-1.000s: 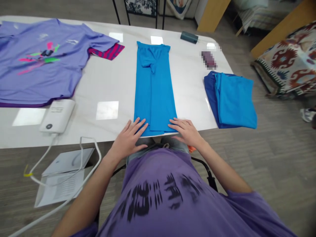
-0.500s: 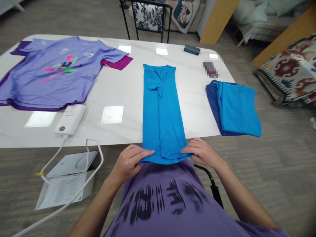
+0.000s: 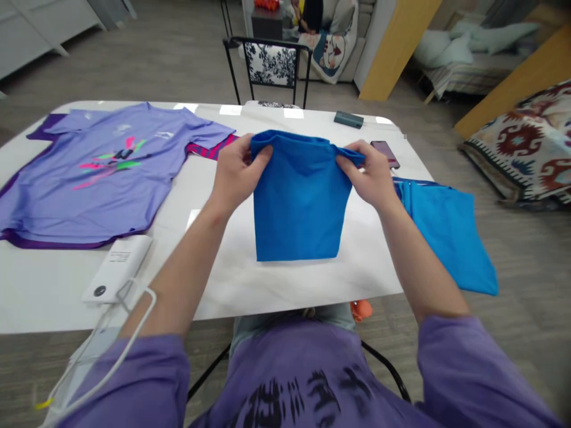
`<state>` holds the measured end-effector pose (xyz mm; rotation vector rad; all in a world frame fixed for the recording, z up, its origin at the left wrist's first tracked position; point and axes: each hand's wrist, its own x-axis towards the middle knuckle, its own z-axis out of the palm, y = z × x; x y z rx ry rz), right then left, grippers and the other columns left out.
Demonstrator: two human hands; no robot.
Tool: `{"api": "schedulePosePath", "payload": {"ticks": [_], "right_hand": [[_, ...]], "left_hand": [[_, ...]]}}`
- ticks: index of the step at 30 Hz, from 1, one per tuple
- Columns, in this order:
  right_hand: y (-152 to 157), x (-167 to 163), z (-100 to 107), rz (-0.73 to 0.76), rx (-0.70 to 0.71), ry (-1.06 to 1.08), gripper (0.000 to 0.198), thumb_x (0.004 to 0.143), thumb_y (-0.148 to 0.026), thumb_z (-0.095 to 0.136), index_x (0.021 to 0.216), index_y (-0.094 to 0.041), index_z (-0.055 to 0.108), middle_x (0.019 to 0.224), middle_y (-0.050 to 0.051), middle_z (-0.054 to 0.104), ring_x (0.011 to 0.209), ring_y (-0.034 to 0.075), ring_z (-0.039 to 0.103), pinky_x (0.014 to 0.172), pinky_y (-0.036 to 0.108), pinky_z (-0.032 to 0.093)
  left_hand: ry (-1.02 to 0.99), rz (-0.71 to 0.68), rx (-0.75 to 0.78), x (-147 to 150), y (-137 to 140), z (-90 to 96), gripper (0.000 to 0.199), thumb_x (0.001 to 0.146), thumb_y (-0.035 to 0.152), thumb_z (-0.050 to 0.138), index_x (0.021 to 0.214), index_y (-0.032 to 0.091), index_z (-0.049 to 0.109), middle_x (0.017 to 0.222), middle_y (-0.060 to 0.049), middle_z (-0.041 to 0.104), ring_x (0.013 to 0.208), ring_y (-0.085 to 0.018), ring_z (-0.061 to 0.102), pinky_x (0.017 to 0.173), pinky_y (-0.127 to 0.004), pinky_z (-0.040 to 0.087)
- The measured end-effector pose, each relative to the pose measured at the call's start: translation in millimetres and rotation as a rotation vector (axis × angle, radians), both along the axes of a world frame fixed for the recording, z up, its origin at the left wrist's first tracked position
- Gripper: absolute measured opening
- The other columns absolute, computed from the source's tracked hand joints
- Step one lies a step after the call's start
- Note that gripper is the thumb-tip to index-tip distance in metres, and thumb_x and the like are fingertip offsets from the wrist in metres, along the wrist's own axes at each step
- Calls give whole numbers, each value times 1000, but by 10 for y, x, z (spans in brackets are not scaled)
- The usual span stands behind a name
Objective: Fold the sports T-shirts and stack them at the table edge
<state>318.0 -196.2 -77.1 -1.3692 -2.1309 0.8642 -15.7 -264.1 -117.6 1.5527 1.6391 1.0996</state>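
On the white table [image 3: 276, 285] directly in front of me lies the blue garment [image 3: 298, 208], doubled over, its near fold flat on the surface and its far edge raised. My left hand [image 3: 234, 172] pinches the far left corner, thumb on top and fingers [image 3: 261, 159] curled under the cloth. My right hand [image 3: 372, 172] clamps the far right corner the same way. Both grips are closed on fabric, not on each other. Holding the two corners level keeps the top edge taut and square to the layer beneath, which I judge to be the reason for the symmetric hold.

To my right, a folded blue stack [image 3: 446, 238] overhangs the table edge, touching nothing I hold. Beyond my right hand rests a phone [image 3: 384, 153], face up, and farther back a dark case [image 3: 348, 119].

To my left a purple shirt [image 3: 102, 172] is spread flat, chest print up, lying over a striped pink garment [image 3: 209, 147] whose edge shows beneath its sleeve. The print is pink and green; small white marks sit above it, too small to read. A white power bank [image 3: 118, 268] sits near the front edge with a cable [image 3: 134, 333] running off the table. It carries small printed lines, illegible. My own shirt bears black lettering, blurred beyond reading.

A patterned chair [image 3: 270, 65] stands behind the table.
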Motion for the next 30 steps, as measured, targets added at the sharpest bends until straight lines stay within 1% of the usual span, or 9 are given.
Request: {"api": "schedulePosePath", "payload": {"ticks": [2, 4, 6, 9, 14, 19, 23, 26, 30], "right_hand": [[380, -176, -492, -47, 25, -53, 69, 111, -78, 53, 148, -23, 72, 138, 16, 76, 127, 39, 72, 112, 56, 60], [502, -291, -924, -56, 33, -142, 75, 112, -76, 51, 161, -20, 64, 157, 19, 69, 143, 43, 65, 122, 62, 53], [397, -347, -1253, 6, 2, -253, 74, 115, -69, 49, 169, -20, 58, 172, 19, 59, 158, 44, 54, 132, 64, 44], [60, -361, -1554, 152, -113, -426, 70, 118, -61, 46, 175, -21, 54, 184, 14, 46, 172, 39, 40, 143, 63, 29], [-114, -318, -1689, 214, -256, -542, 72, 119, -63, 41, 179, -24, 48, 190, 9, 36, 176, 36, 31, 145, 60, 24], [265, -228, -1653, -206, -285, -675, 82, 115, -72, 44, 163, -7, 57, 168, 30, 54, 153, 47, 55, 130, 63, 44], [488, -228, -1692, -221, -516, -714, 76, 109, -79, 53, 142, -13, 68, 157, 27, 60, 138, 44, 68, 121, 60, 52], [523, -287, -1742, -132, -561, -635, 48, 107, -61, 66, 130, -19, 71, 146, 20, 71, 134, 40, 71, 118, 54, 56], [457, -279, -1652, -175, -549, -310, 31, 107, -45, 64, 131, -25, 62, 133, 10, 79, 125, 32, 74, 114, 48, 58]], "left_hand": [[46, 21, -55, -41, 454, -508, 58, 110, 62, 67, 134, 10, 75, 124, -13, 75, 130, -35, 76, 121, -64, 57], [152, 61, -116, 7, 589, -901, 65, 109, 61, 69, 151, 11, 68, 148, -21, 69, 146, -38, 67, 131, -61, 49], [285, -4, -178, 129, 463, -1157, 71, 111, 60, 63, 166, 15, 59, 169, -22, 58, 162, -40, 53, 139, -59, 39], [445, -221, -302, 329, 105, -1359, 69, 116, 60, 47, 174, 22, 55, 184, -15, 47, 177, -39, 32, 145, -61, 26], [490, -338, -425, 372, -41, -1486, 67, 116, 63, 40, 173, 30, 56, 188, -9, 42, 178, -36, 29, 146, -62, 20], [487, 162, -545, 144, 298, -1545, 77, 106, 74, 56, 155, 16, 66, 168, -29, 53, 158, -50, 48, 132, -70, 37], [376, 211, -698, 62, 525, -1599, 61, 89, 71, 80, 116, 16, 76, 151, -31, 63, 151, -56, 52, 132, -75, 31], [249, 157, -695, 135, 609, -1572, 38, 82, 52, 88, 98, 21, 71, 125, -21, 75, 131, -47, 68, 122, -65, 48], [65, 156, -571, 321, 601, -1321, 29, 89, 43, 78, 104, 23, 63, 104, -7, 76, 98, -27, 74, 94, -40, 60]]}}
